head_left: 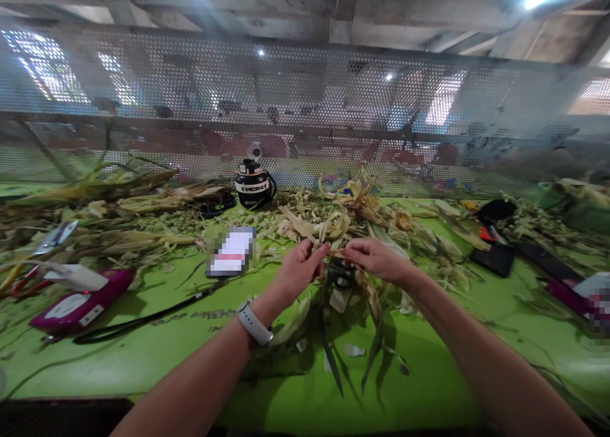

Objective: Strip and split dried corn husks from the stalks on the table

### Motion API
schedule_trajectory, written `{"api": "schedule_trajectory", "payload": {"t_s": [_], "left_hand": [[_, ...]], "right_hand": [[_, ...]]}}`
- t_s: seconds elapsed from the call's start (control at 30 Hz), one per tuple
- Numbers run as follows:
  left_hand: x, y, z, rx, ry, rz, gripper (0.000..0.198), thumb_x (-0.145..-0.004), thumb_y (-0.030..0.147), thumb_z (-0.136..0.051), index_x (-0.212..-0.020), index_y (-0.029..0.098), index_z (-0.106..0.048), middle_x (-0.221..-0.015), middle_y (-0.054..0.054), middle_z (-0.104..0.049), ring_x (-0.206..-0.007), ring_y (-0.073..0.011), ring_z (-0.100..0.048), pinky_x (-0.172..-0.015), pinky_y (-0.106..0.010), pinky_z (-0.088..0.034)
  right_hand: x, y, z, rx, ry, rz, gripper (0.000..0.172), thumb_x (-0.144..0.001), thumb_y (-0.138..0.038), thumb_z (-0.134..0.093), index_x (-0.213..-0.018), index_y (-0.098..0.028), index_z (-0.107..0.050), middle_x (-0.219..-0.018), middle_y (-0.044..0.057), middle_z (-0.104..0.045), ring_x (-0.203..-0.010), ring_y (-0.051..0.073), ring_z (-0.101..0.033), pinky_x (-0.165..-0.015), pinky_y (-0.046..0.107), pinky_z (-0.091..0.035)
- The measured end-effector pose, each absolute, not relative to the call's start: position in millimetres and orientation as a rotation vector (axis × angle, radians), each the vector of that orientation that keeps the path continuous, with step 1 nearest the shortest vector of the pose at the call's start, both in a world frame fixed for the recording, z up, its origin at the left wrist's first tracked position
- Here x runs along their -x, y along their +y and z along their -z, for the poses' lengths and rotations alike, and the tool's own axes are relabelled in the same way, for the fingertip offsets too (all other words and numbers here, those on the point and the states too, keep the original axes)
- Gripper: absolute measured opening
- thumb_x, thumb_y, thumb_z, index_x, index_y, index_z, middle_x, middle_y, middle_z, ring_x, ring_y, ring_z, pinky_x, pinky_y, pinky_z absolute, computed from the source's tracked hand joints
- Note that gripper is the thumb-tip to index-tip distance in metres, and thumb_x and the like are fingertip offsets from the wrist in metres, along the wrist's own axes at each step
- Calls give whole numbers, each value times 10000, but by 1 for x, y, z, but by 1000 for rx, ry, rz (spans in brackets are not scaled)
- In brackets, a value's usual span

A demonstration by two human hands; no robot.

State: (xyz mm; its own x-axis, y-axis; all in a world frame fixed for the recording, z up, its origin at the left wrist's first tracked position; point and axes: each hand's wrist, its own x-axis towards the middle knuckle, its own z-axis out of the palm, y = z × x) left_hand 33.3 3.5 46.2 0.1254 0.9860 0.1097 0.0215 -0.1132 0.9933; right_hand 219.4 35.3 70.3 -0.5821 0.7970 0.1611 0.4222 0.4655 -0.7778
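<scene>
At the middle of the green table [410,386], my left hand [295,273] and my right hand [379,259] face each other a short gap apart. Both are closed in a pinch on a dry, pale plant leaf [336,253], one hand at each side. Behind the fingers rises a loose heap of withered straw-coloured leaves [336,227]. Below the hands stands a small dark object [340,275] whose kind I cannot make out, with long green leaf blades [331,354] hanging toward me. A white watch [255,322] sits on my left wrist.
Left lie a phone [232,251] with a black strap [157,316], a magenta device [81,303] and piled dry stalks [138,202]. A black jug [252,184] stands at the back by a perforated metal screen [305,94]. Right are a black case [493,256] and another magenta device [567,296].
</scene>
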Motion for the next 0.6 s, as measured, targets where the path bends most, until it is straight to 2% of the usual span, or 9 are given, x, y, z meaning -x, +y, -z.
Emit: {"api": "schedule_trajectory", "payload": {"t_s": [0.1, 0.2, 0.27, 0.33, 0.4, 0.5, 0.6], "left_hand": [[-35, 2, -48, -1176, 958, -1201, 364, -738, 512, -605, -704, 181, -460, -538, 47, -580, -467, -69, -490, -497, -197, -374], [-36, 0, -49, -1055, 803, -1262, 340, -750, 487, -614, -833, 170, -525, -755, -25, -684, -706, -136, -637, -709, -262, -474], [-37, -1, -49, -1061, 758, -1317, 330, -772, 470, -600, -892, 168, -546, -872, -53, -700, -843, -170, -652, -811, -301, -474], [-39, -2, -49, -1095, 779, -1368, 310, -788, 450, -590, -926, 173, -562, -946, -59, -700, -934, -179, -640, -868, -314, -461], [-42, -4, -50, -1117, 809, -1390, 300, -788, 436, -592, -951, 185, -572, -976, -54, -698, -983, -172, -627, -888, -305, -455], [-45, -7, -51, -1123, 814, -1355, 329, -762, 451, -612, -969, 197, -578, -958, -45, -701, -955, -166, -637, -833, -283, -482], [-46, -8, -53, -1115, 836, -1318, 370, -709, 489, -649, -900, 180, -585, -857, -44, -707, -853, -181, -657, -726, -279, -508]], "right_hand": [[-220, 33, -69, 1080, -2142, -487, 277, -859, -412, -487, -785, -179, -617, -720, 35, -600, -691, 172, -537, -652, 295, -408], [-213, 22, -69, 1046, -1899, 113, 180, -838, -330, -533, -923, -197, -621, -1010, 107, -611, -989, 246, -511, -873, 385, -363], [-206, 12, -67, 996, -1934, 177, 161, -847, -314, -519, -869, -194, -623, -930, 102, -619, -936, 234, -518, -864, 379, -363], [-196, 4, -62, 971, -2135, -50, 205, -850, -335, -511, -760, -183, -614, -760, 68, -606, -769, 194, -525, -752, 327, -395], [-187, 0, -55, 968, -2248, -446, 255, -848, -368, -507, -710, -173, -595, -673, 34, -577, -640, 150, -495, -634, 277, -391], [-179, 1, -46, 901, -2138, -978, 264, -843, -392, -493, -736, -162, -567, -696, 14, -574, -628, 128, -488, -608, 249, -397], [-180, 5, -44, 845, -2039, -1142, 263, -814, -403, -526, -705, -164, -520, -706, -1, -533, -644, 118, -459, -619, 241, -395]]}}
